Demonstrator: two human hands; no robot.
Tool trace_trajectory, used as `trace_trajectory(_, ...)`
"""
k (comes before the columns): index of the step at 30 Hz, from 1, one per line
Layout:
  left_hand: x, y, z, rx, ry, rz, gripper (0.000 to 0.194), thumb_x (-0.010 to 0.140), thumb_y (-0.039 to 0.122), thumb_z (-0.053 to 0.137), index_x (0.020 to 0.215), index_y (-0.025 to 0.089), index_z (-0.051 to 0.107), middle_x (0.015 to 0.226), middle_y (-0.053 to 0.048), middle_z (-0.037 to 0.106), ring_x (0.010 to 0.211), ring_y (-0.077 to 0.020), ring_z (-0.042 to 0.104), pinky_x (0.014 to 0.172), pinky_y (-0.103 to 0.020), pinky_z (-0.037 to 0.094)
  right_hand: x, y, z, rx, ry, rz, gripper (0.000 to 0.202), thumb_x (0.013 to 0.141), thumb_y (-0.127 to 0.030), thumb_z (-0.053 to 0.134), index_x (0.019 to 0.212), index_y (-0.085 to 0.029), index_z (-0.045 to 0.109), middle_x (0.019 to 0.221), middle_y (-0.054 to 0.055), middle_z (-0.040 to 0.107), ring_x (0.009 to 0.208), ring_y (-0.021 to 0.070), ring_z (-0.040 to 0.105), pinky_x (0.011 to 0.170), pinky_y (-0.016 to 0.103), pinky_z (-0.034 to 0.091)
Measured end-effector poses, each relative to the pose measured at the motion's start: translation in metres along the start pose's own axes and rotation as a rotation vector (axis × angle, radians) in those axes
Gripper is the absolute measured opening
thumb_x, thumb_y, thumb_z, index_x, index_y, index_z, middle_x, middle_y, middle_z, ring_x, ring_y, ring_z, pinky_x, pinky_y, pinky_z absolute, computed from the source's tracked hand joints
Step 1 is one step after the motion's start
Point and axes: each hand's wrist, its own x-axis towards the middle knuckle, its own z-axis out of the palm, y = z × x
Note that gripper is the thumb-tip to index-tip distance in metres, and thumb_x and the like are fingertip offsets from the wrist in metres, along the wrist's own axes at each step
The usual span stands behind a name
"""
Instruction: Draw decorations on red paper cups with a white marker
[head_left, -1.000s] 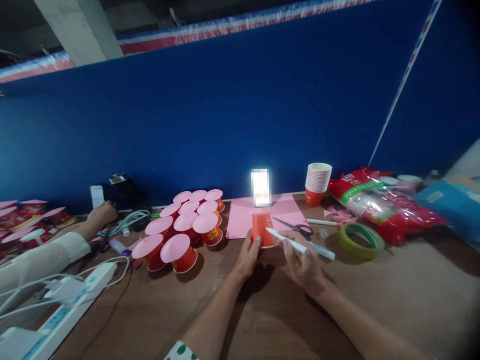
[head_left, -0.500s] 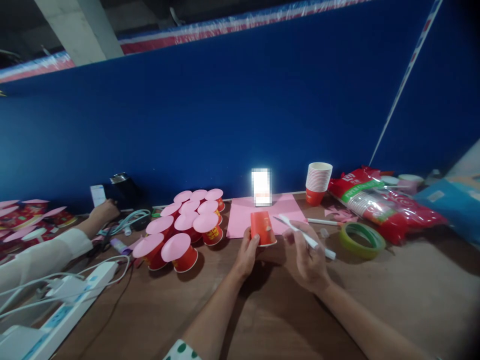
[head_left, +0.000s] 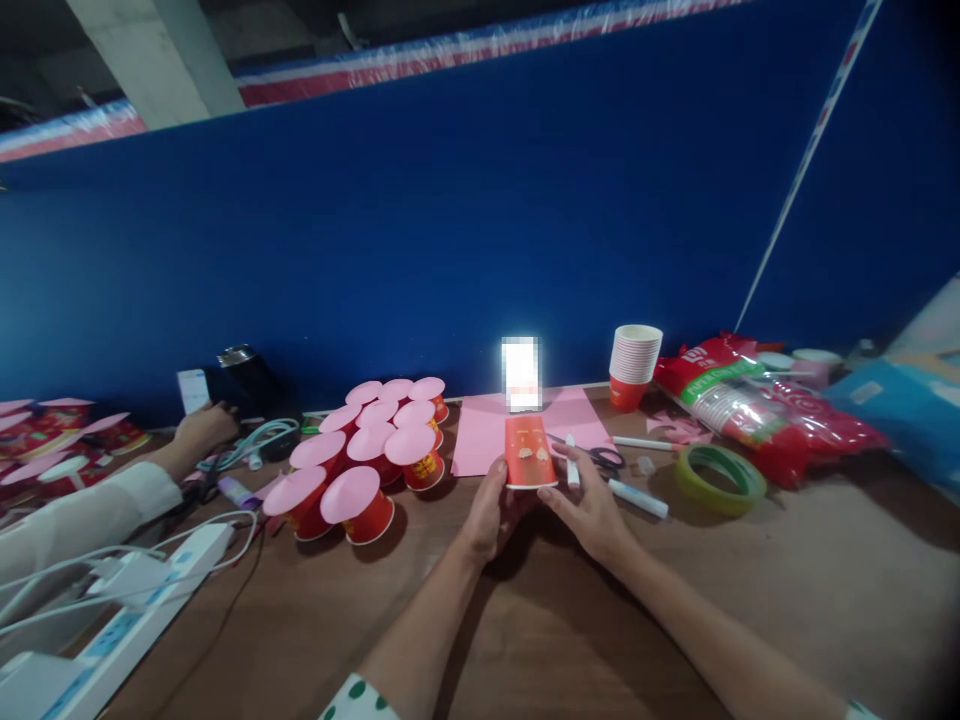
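Head view: we count eleven pink-topped cups [head_left: 371, 441] on the left and one tape roll [head_left: 705, 501] on the right. Our left hand [head_left: 487, 518] grips one red cup [head_left: 529, 455] between both hands, wide rim toward us; our right hand [head_left: 592, 515] clasps one white pen [head_left: 572, 466], thumb at the cup's near rim.

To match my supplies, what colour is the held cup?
The cup is orange-red, in the head view.

I work at a shared craft table [head_left: 525, 625]: scissors [head_left: 601, 455], a roll of tape [head_left: 720, 504], a pink sheet [head_left: 474, 437] and stacked paper cups [head_left: 637, 360] lie here, another person's sleeve [head_left: 90, 505] shows leftward, and a blue partition [head_left: 450, 230] fronts a bare pillar [head_left: 161, 60].
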Motion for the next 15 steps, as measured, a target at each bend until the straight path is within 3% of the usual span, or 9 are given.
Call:
trace_trajectory(6, 0.003, -0.006, -0.005, 0.088, 0.058, 0.039, 0.042, 0.082, 0.043, 0.055, 0.116, 0.019, 0.052, 0.111, -0.009, 0.063, 0.098, -0.0220, 0.062, 0.087, -0.038, 0.049, 0.001, 0.000, 0.004, 0.004, 0.081, -0.001, 0.057, 0.073, -0.033, 0.067, 0.124, -0.020, 0.043, 0.121, 0.011, 0.055, 0.098, 0.0214, 0.061, 0.076, 0.034, 0.054)
trace_trajectory(10, 0.006, 0.005, 0.000, 0.326, 0.177, 0.046, 0.049, 0.080, 0.048, 0.055, 0.119, 0.021, 0.048, 0.109, -0.010, 0.062, 0.090, -0.0215, 0.063, 0.082, -0.040, 0.050, 0.003, 0.001, 0.007, 0.090, 0.142, -0.011, 0.059, 0.072, -0.032, 0.067, 0.124, -0.021, 0.041, 0.109, 0.009, 0.061, 0.086, 0.0189, 0.064, 0.070, 0.032, 0.055)
trace_trajectory(11, 0.004, 0.010, 0.004, 0.440, 0.253, 0.119, 0.049, 0.078, 0.047, 0.058, 0.119, 0.022, 0.048, 0.111, -0.009, 0.060, 0.091, -0.0211, 0.062, 0.083, -0.039, 0.049, 0.004, 0.002, 0.007, 0.110, 0.162, -0.015, 0.061, 0.072, -0.032, 0.067, 0.124, -0.021, 0.040, 0.108, 0.009, 0.061, 0.084, 0.0185, 0.065, 0.069, 0.032, 0.056)
trace_trajectory(13, -0.008, 0.019, 0.018, 0.670, 0.377, 0.391, 0.046, 0.077, 0.045, 0.060, 0.116, 0.022, 0.052, 0.117, -0.010, 0.055, 0.100, -0.0224, 0.056, 0.092, -0.040, 0.044, 0.006, 0.004, 0.006, 0.125, 0.213, -0.026, 0.062, 0.072, -0.033, 0.067, 0.125, -0.022, 0.037, 0.108, 0.009, 0.061, 0.084, 0.0181, 0.065, 0.069, 0.032, 0.055)
trace_trajectory(15, -0.030, 0.019, 0.034, 0.750, 0.306, 0.525, 0.038, 0.077, 0.046, 0.059, 0.107, 0.023, 0.059, 0.113, -0.011, 0.057, 0.107, -0.0259, 0.052, 0.099, -0.044, 0.037, 0.008, 0.007, 0.005, 0.110, 0.255, -0.038, 0.062, 0.072, -0.032, 0.067, 0.125, -0.022, 0.037, 0.109, 0.009, 0.060, 0.087, 0.0181, 0.064, 0.070, 0.032, 0.055)
